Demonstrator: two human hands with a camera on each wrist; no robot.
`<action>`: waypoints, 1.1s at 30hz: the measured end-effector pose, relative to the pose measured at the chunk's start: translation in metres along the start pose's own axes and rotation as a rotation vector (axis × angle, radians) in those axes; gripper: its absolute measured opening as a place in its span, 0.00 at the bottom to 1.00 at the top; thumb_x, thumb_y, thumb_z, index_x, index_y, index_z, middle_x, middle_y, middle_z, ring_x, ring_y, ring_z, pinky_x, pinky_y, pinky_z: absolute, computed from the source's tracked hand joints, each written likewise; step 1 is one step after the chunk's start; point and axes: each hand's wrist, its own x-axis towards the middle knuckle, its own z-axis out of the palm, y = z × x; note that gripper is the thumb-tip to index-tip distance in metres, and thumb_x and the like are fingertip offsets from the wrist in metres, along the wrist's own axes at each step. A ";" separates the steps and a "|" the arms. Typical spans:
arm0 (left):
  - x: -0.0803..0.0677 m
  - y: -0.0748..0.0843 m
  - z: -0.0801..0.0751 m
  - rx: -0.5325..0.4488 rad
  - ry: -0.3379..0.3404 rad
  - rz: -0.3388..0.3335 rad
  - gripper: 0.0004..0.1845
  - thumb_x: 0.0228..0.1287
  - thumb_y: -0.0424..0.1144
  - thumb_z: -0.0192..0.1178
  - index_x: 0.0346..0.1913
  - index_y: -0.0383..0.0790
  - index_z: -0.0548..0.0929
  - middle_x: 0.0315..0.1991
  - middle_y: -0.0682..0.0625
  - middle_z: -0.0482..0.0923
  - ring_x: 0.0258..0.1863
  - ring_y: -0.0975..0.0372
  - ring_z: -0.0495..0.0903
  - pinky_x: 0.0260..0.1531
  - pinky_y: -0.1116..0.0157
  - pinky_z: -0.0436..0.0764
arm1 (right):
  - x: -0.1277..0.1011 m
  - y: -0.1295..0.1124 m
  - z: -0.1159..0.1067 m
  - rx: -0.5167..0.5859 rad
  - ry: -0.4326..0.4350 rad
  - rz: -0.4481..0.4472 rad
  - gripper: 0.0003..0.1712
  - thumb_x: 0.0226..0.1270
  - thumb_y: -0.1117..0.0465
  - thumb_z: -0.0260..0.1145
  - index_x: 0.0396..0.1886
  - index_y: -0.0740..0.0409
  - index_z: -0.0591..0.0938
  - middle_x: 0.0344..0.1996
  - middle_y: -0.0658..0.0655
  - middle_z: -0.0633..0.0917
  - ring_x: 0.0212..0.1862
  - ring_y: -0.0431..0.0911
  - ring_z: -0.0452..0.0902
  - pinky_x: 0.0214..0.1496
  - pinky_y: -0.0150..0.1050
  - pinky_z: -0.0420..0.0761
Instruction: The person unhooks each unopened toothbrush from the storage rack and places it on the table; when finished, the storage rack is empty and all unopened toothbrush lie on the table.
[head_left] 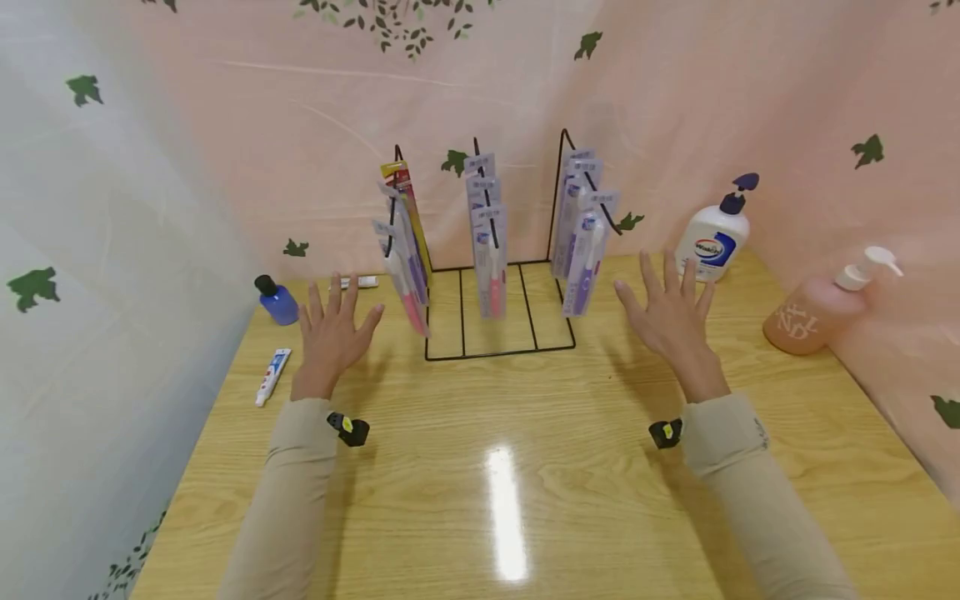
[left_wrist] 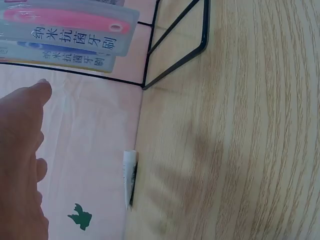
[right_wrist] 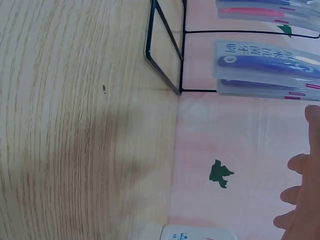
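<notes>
Both hands hover flat over the wooden table [head_left: 525, 467], fingers spread, holding nothing. My left hand [head_left: 332, 333] is left of a black wire rack [head_left: 495, 350]; my right hand [head_left: 670, 321] is right of it. Packaged toothbrushes hang on the rack's three hooks: a left bunch [head_left: 405, 250], a middle bunch [head_left: 487, 242] and a right bunch [head_left: 585, 242]. The left wrist view shows pink and blue toothbrush packs [left_wrist: 70, 40], the rack's foot [left_wrist: 175, 55] and my open palm [left_wrist: 20, 160]. The right wrist view shows purple packs [right_wrist: 270, 70], the rack's corner [right_wrist: 165, 55] and my fingertips [right_wrist: 300, 200].
A small toothpaste tube [head_left: 272, 377] lies at the table's left edge, behind it a blue bottle with black cap [head_left: 276, 302] and a small white tube [head_left: 358, 282]. At the right stand a white pump bottle [head_left: 712, 237] and a pink pump bottle [head_left: 817, 310]. Curtains close in three sides.
</notes>
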 end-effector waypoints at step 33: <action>-0.011 0.008 0.096 -0.586 -0.087 0.250 0.25 0.64 0.39 0.62 0.64 0.39 0.74 0.64 0.40 0.72 0.63 0.48 0.72 0.66 0.50 0.68 | -0.021 -0.174 0.051 0.763 0.369 -0.850 0.23 0.59 0.69 0.67 0.54 0.70 0.75 0.50 0.65 0.80 0.52 0.54 0.76 0.56 0.45 0.78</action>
